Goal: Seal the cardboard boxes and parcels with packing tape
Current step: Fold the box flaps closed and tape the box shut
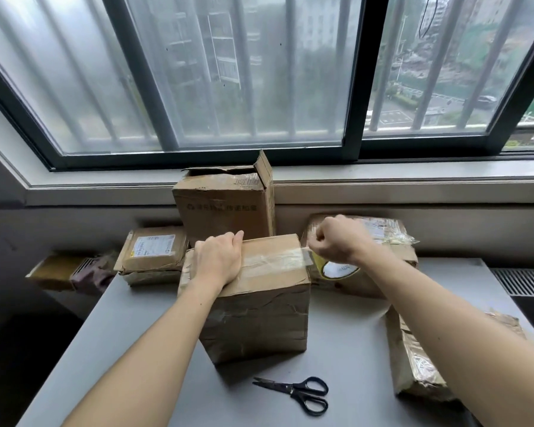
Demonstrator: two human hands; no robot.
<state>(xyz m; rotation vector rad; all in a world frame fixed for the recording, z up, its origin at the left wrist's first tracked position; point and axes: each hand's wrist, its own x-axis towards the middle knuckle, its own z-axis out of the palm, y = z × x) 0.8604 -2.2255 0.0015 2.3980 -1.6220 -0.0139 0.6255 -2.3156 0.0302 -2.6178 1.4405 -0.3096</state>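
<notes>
Grey table (346,349) stands below a barred, dark-framed window (352,87). At its middle stands the central box (256,315), creased brown cardboard with no readable print. The left hand (218,261) lies on its top, fingers curled over the far edge. A clear tape strip (275,257) runs across the top to the tape roll (336,269), which the fisted right hand (336,240) grips at the box's right edge; the lettering on the roll's core is too small to read. Behind stands a tall box (225,204), flaps open, with faint grey characters and a barcode label, both illegible. To the left lies a small parcel (153,251) with a white shipping label, its print unreadable. Black-handled scissors (302,392) lie near the front.
</notes>
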